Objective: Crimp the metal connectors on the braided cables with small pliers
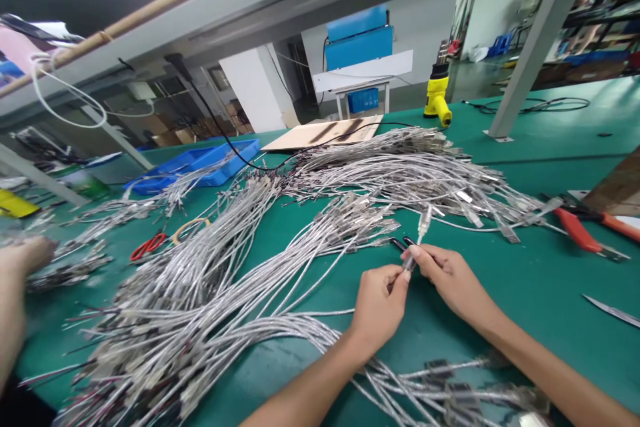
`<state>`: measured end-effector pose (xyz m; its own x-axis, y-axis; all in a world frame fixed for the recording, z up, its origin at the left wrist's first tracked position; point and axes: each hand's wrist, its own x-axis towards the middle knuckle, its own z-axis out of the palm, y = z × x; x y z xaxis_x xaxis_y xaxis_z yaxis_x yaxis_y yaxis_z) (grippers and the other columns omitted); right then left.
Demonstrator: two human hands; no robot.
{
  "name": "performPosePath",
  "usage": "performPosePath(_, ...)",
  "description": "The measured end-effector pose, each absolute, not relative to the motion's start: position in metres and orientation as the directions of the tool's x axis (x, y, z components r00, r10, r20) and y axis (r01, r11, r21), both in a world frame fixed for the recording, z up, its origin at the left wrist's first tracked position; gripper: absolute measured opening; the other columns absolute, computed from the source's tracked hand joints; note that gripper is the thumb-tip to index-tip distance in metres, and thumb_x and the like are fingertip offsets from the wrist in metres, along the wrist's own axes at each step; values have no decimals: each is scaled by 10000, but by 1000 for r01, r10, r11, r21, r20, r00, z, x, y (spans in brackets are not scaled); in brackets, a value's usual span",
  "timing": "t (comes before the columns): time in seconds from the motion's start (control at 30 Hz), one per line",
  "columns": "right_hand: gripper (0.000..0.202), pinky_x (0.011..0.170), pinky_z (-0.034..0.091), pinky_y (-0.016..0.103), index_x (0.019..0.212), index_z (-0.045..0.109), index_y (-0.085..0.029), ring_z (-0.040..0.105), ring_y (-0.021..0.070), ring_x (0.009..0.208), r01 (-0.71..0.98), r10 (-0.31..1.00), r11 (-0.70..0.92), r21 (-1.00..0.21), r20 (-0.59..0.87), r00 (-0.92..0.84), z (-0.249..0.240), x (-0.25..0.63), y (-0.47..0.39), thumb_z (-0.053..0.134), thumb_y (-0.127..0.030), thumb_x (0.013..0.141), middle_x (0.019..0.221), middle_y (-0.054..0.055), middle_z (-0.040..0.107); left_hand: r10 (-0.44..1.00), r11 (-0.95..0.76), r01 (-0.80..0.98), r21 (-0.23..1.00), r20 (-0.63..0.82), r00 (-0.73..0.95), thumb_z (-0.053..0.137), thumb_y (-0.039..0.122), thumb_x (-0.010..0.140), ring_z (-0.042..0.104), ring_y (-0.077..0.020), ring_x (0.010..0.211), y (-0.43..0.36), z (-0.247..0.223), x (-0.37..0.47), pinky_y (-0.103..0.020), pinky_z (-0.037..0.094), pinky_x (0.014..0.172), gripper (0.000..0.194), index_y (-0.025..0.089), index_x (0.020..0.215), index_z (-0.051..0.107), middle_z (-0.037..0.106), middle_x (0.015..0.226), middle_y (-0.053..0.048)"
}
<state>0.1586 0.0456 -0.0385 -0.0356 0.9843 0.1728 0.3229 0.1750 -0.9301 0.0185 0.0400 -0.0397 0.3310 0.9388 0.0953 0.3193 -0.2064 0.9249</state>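
My left hand and my right hand meet over the green bench, both with fingers pinched on a silver cable. A pale connector shows above the right fingertips, and a greyish part of the cable lies between the two hands. Two slim black tips stick out beside the right fingers; what they belong to is hidden. Just beyond my hands lies a bundle of silver cables with clear plug ends. More silver cables pass beneath my left forearm.
Large cable piles cover the middle of the bench. A blue tray and a yellow heat gun stand behind. Red-handled pliers and a blade lie right; red-handled scissors lie left, near another person's hand.
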Motion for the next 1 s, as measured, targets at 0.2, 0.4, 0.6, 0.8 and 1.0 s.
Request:
performPosePath(0.2, 492, 719, 477, 320, 1198, 489, -155, 621, 221, 789, 108, 983, 81, -991, 61, -175, -35, 149, 36, 502, -466, 816, 830, 61, 668, 966, -133, 207, 969, 80, 246, 480, 383, 810, 323, -94, 468, 43, -41, 19, -208, 261, 478, 313, 116, 804, 643, 432, 497, 17)
performPosePath(0.4, 325, 654, 450, 264, 868, 596, -165, 583, 202, 738, 252, 987, 162, -954, 150, -64, -38, 153, 39, 487, -468, 826, 720, 36, 609, 960, -164, 262, 951, 92, 265, 460, 344, 829, 292, -83, 461, 38, -37, 19, -215, 223, 460, 292, 127, 872, 650, 416, 516, 34)
performPosePath(0.6, 492, 386, 250, 207, 863, 656, -111, 301, 87, 429, 160, 994, 113, -981, 110, -29, -38, 160, 44, 416, -540, 840, 483, -50, 305, 951, -241, 409, 880, 130, 280, 472, 313, 832, 282, -88, 439, 36, -32, 18, -234, 172, 461, 217, 168, 909, 613, 342, 479, 63)
performPosePath(0.8, 523, 375, 172, 193, 1070, 611, -112, 255, 66, 415, -63, 996, -40, -997, -35, -85, -32, 164, 43, 556, -526, 755, 521, -59, 321, 934, -205, 333, 920, 82, 347, 333, 386, 892, 304, -91, 477, 37, -32, 14, -232, 196, 475, 367, 145, 765, 580, 343, 507, 45)
performPosePath(1.0, 408, 675, 433, 264, 809, 677, -144, 561, 204, 751, 68, 994, 111, -992, 111, -7, -33, 160, 47, 609, -532, 705, 714, 44, 611, 930, -193, 297, 935, 78, 360, 394, 338, 877, 338, -88, 487, 38, -32, 15, -217, 239, 477, 312, 170, 1075, 567, 418, 564, 43)
